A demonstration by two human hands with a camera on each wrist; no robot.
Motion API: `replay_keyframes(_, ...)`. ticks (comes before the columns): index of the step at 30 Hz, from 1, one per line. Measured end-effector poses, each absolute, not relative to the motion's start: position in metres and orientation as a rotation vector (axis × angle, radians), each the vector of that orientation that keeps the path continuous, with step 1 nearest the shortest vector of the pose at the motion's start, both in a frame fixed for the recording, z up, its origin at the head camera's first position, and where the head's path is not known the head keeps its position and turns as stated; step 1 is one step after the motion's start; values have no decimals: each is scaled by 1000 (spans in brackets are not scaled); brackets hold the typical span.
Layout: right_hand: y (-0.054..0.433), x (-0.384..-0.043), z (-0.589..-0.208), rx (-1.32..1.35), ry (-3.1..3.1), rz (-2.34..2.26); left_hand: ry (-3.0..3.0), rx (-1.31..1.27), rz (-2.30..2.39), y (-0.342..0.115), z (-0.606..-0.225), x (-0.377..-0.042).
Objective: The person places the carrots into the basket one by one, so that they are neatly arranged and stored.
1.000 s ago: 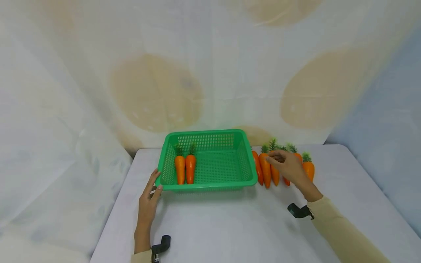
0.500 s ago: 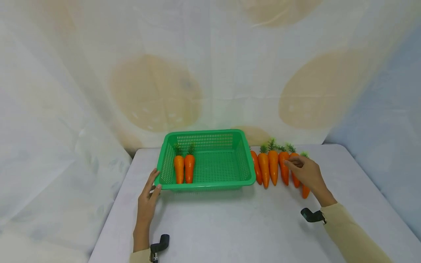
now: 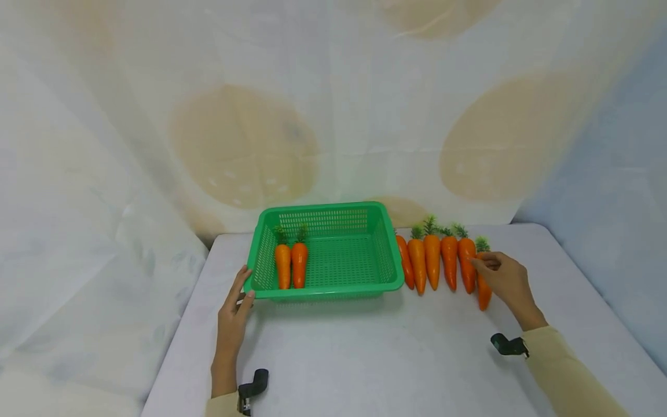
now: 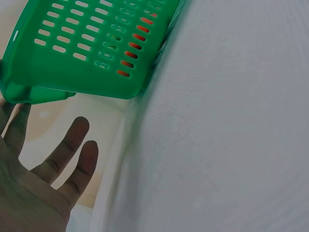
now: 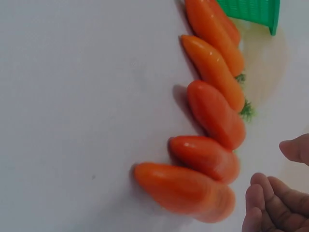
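A green plastic basket stands at the back of the table with two orange carrots lying side by side in its left part. My left hand touches the basket's front left corner, its fingers fairly straight along the rim; the left wrist view shows two fingers free below the rim. Right of the basket, several carrots lie in a row, leafy tops toward the wall. Over the rightmost carrot is my right hand; in the right wrist view its thumb and fingers are apart and hold nothing.
The white table extends in front of the basket and carrots. A patterned cloth wall rises close behind them, and pale cloth hangs on both sides. Each wrist wears a small black camera.
My right hand has moved right along the row of carrots, from the middle ones to the rightmost. The left hand stays at the basket's corner.
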State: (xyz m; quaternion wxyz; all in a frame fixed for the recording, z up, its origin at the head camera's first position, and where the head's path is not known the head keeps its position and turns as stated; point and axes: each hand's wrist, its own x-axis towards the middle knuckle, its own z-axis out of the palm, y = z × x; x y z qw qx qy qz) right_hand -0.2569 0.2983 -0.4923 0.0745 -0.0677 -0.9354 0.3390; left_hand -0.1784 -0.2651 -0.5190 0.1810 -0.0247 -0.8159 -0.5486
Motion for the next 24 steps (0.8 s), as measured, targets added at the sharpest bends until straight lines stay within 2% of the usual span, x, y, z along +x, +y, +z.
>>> replay_keyframes(12,316,-264,-507,-478,-2891,960,-2306,-51,-1542,-265,-519,-181)
replay_keyframes(24,327,-264,-519,-577,-3010,1033,-2318,-56,-1527,-264,-520,-180)
